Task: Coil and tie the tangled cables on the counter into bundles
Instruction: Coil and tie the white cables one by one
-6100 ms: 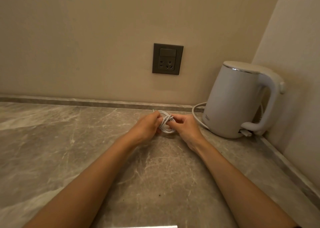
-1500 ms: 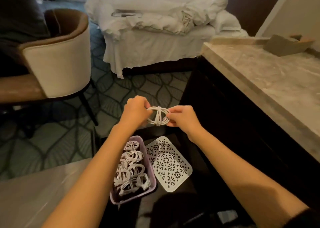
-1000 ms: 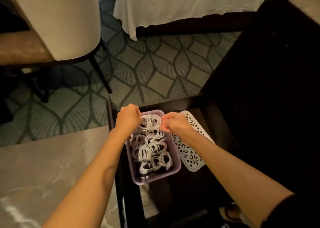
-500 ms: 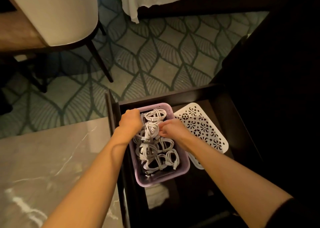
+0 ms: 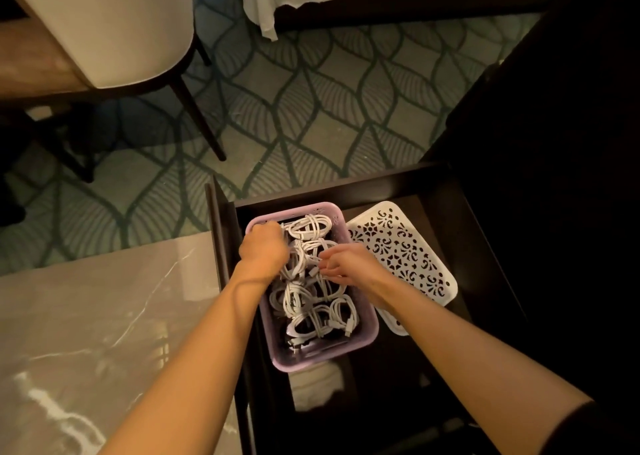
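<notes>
Centre frame, one coiled bundle (image 5: pixel 299 259) was held low inside the basket (image 5: pixel 325 359), between the two hands and on top of the others. The left hand (image 5: pixel 263 254) was pushed in at the basket's upper left corner with its fingers curled downward. What was gripped there was hidden behind the knuckles and could not be told. The right hand (image 5: pixel 349 266) was brought in from the right with its fingers bent and their tips on the bundle, and it was judged to be a light pinch.

Around it, a good many white bundles (image 5: pixel 311 312) were seen packed in the basket, each coiled and cinched at the waist. One was laid across the top end and several were crowded toward the bottom. That much of the job was taken as done: coiled, tied and stowed. This bundle was judged tied too, and only its release was thought to be left.

The basket was set in an open dark drawer (image 5: pixel 329 186), with a white pierced lid (image 5: pixel 401 247) lying just beside it to the right. Only a slab of the counter (image 5: pixel 86 316) was caught at lower left, so how many tangled cables were left there could not be told. Beyond, a chair (image 5: pixel 104 29) was seen at upper left, standing on patterned carpet (image 5: pixel 311 108).
</notes>
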A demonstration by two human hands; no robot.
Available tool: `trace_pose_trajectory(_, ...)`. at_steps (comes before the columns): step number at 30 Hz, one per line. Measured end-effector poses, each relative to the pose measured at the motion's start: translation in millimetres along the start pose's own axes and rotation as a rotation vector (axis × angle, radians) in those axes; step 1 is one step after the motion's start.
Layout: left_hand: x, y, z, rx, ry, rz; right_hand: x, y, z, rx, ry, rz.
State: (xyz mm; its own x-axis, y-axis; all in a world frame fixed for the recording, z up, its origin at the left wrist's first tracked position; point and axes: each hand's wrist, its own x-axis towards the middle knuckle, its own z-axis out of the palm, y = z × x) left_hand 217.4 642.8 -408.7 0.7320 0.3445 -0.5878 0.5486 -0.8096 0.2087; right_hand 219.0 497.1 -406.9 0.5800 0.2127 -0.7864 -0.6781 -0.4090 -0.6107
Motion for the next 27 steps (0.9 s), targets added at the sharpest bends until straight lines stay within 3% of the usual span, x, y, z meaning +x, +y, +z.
trace_pose_trajectory(5, -5.8, 26.3, 1.9, -0.072, 0.253, 0.184, -0.3, 9.6, -40.7, 0.051, 0.240, -0.057)
trace_pose_trajectory(8, -7.7, 54.4, 16.8, -0.238, 0.193, 0.281, 4.8, 25.0, -72.6, 0.099, 0.437, -0.022)
trace_pose_trajectory(10, -8.9, 74.9, 31.7, -0.287, 0.121, 0.249, 10.8, 36.1, -92.7, 0.102, 0.506, 0.014)
trace_pose_trajectory(20, -2.3, 104.0, 69.6, -0.435, -0.160, -0.071, 49.4, 49.9, -122.2, -0.271, 0.342, 0.139)
trace_pose_trajectory(27, 6.3, 109.5, 69.9, -0.467, -0.251, -0.163, 75.9, 46.6, -139.7, -0.428, 0.362, 0.241)
